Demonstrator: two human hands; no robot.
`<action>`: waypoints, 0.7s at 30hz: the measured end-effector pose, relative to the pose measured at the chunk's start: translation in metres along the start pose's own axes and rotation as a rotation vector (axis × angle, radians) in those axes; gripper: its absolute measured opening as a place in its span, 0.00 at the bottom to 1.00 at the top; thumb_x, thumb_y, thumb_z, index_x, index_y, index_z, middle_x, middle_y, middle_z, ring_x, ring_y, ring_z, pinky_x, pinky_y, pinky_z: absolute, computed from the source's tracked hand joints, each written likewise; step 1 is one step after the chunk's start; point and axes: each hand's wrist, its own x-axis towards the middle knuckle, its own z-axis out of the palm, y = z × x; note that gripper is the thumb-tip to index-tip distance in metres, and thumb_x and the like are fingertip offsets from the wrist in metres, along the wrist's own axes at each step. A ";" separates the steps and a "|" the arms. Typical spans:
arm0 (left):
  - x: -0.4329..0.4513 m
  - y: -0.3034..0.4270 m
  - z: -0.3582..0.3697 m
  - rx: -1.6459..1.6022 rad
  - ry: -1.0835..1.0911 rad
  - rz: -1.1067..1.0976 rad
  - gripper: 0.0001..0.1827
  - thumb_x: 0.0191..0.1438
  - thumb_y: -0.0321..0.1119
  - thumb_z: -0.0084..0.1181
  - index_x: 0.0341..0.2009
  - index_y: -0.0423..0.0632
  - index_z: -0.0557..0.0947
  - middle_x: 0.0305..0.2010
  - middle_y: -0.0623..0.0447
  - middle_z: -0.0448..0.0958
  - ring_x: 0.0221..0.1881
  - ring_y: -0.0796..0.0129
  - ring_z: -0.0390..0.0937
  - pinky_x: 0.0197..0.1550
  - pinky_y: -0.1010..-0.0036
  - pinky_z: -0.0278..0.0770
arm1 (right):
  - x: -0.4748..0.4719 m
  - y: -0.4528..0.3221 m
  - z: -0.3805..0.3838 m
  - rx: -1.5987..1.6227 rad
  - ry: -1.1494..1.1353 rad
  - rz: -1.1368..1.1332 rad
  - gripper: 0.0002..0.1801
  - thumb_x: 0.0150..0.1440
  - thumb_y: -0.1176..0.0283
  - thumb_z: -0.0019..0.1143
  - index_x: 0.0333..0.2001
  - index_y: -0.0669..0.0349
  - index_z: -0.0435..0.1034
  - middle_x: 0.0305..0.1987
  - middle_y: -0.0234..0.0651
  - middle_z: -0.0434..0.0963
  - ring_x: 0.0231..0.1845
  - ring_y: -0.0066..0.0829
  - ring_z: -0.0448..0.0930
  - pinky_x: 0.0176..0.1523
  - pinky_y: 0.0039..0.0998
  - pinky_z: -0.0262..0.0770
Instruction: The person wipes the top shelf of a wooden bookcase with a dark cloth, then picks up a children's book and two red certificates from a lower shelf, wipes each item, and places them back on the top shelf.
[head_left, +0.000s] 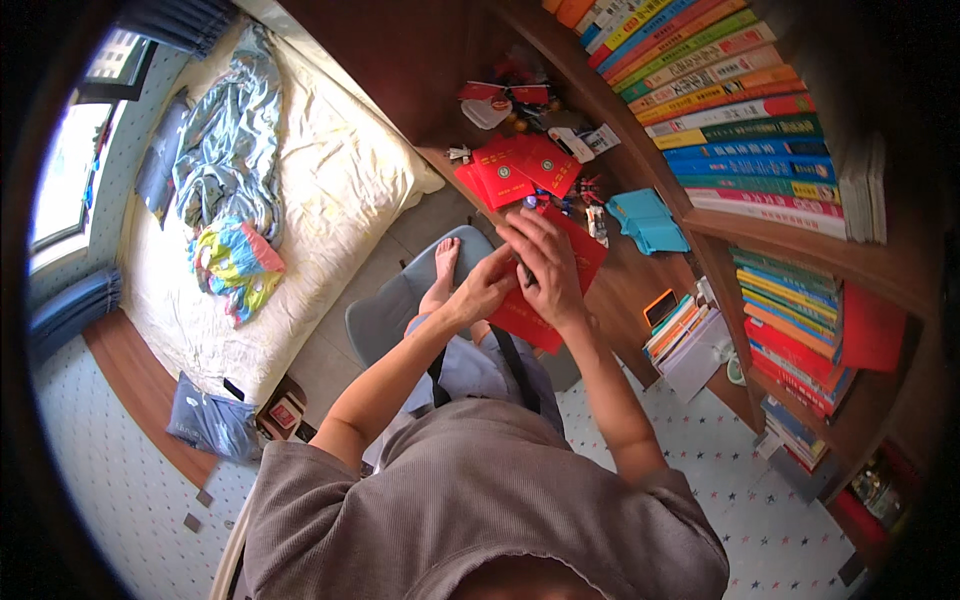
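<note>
My right hand (549, 274) is held over a red folder (529, 319) in front of me, with a small dark object (527, 271) between its fingers, perhaps a pen. Close against it, my left hand (487, 283) reaches in from the left, its fingertips near that dark object; whether it grips anything is hidden. The folder spreads under both hands towards the desk (622, 296). Just beyond them, several red certificate booklets (506, 174) with gold writing lie overlapping on the desk.
A turquoise case (646, 219) and small toys (589, 190) lie on the desk. Books (750, 150) fill the shelves at right. A grey-blue chair (390, 300) stands by my legs, and a bed (322, 187) is at left.
</note>
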 end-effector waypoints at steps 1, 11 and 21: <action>-0.005 0.003 0.002 -0.071 0.041 -0.024 0.27 0.60 0.27 0.50 0.63 0.41 0.63 0.57 0.50 0.71 0.57 0.69 0.67 0.59 0.75 0.63 | 0.003 0.004 -0.003 -0.026 -0.006 -0.013 0.31 0.44 0.86 0.47 0.55 0.58 0.68 0.59 0.39 0.68 0.61 0.43 0.67 0.62 0.40 0.63; -0.038 0.051 -0.001 -0.153 0.083 -0.037 0.27 0.61 0.31 0.52 0.63 0.42 0.63 0.55 0.52 0.72 0.56 0.71 0.68 0.57 0.75 0.66 | 0.011 -0.043 -0.095 -0.160 0.343 0.060 0.29 0.47 0.88 0.45 0.54 0.60 0.70 0.56 0.39 0.72 0.59 0.40 0.70 0.61 0.37 0.66; -0.049 0.114 0.004 -0.600 0.148 -0.032 0.26 0.62 0.32 0.49 0.64 0.44 0.62 0.57 0.48 0.71 0.56 0.65 0.71 0.55 0.68 0.74 | -0.017 0.002 -0.123 -0.254 0.229 0.270 0.29 0.51 0.88 0.47 0.57 0.58 0.66 0.59 0.40 0.68 0.60 0.41 0.69 0.61 0.35 0.68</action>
